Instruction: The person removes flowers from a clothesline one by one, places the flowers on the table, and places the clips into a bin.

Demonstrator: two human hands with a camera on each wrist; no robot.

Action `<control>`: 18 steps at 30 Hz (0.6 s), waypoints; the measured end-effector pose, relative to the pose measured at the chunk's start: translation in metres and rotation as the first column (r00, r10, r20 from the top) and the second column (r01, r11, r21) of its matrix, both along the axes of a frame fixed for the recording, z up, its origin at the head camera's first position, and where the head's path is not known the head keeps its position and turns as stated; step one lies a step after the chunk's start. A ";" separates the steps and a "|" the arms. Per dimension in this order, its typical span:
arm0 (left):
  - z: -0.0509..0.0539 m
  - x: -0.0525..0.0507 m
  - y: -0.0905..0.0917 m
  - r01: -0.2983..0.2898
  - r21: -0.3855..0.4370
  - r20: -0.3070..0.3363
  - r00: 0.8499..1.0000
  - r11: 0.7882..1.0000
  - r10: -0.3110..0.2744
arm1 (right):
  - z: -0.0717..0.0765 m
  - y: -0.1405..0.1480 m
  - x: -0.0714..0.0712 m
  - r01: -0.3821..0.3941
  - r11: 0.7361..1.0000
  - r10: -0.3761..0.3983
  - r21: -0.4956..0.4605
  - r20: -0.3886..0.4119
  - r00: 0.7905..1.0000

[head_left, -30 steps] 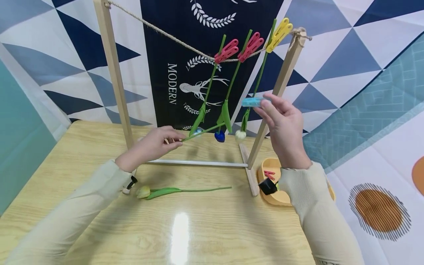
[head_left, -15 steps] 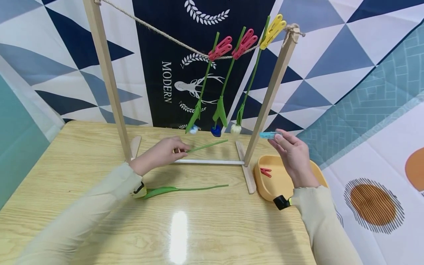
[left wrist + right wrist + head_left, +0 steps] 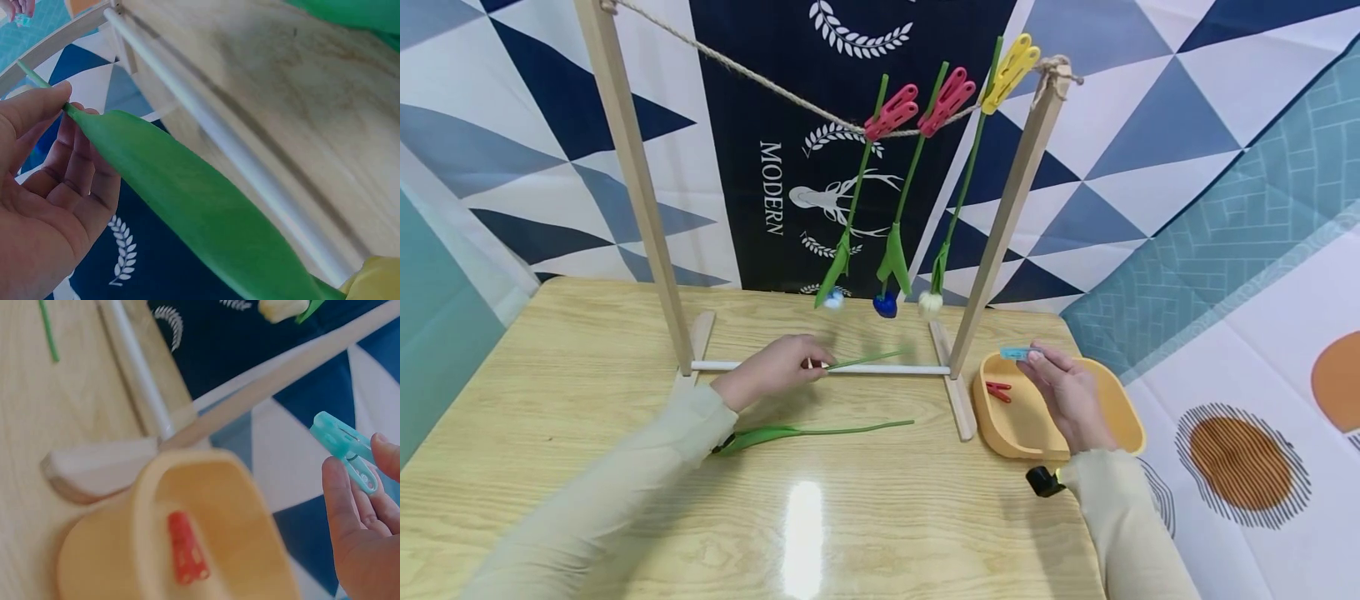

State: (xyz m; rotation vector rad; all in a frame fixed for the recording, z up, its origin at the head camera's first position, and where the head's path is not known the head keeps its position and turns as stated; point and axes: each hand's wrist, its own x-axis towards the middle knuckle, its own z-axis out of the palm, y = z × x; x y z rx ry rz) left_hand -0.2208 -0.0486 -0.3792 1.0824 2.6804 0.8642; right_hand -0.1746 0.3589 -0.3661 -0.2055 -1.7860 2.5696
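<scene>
My left hand (image 3: 778, 367) pinches the green stem of an artificial tulip (image 3: 181, 194) between thumb and fingers. In the left wrist view its broad leaf runs down to a yellow bloom (image 3: 378, 281) at the corner; the head view hides that bloom. Over the orange-yellow bin (image 3: 1000, 439), my right hand (image 3: 1066, 396) holds a light blue clothespin (image 3: 340, 440) by its handles. Another tulip (image 3: 850, 430) lies on the table, its flower end behind the left sleeve. Inside the bin is a red clothespin (image 3: 187, 550).
A sagging rope (image 3: 760, 75) spans two wooden posts (image 3: 636, 175). Two red clothespins (image 3: 891, 112) and a yellow clothespin (image 3: 1011, 73) hold three tulips upside down: light blue (image 3: 833, 299), dark blue (image 3: 885, 305) and white (image 3: 930, 304). A white bar (image 3: 917, 369) joins the stand's feet.
My right hand has come down from beside the hanging tulips to above the bin, keeping the light blue clothespin. My left hand has lowered with its tulip, away from the hanging flowers.
</scene>
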 end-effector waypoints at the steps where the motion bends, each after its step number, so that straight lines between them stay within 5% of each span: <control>1: -0.002 0.000 0.001 -0.001 0.001 0.005 1.000 1.000 0.001 | -0.004 0.002 0.000 -0.003 1.000 0.003 0.004 0.014 1.000; 9: -0.022 -0.001 0.007 -0.041 0.015 0.137 0.990 0.999 0.038 | -0.025 0.009 0.002 -0.021 0.998 0.016 0.054 0.093 0.996; 18: -0.043 -0.005 0.012 -0.055 0.002 0.198 0.979 0.998 0.053 | -0.033 0.009 0.002 -0.025 0.984 -0.010 0.176 0.196 0.981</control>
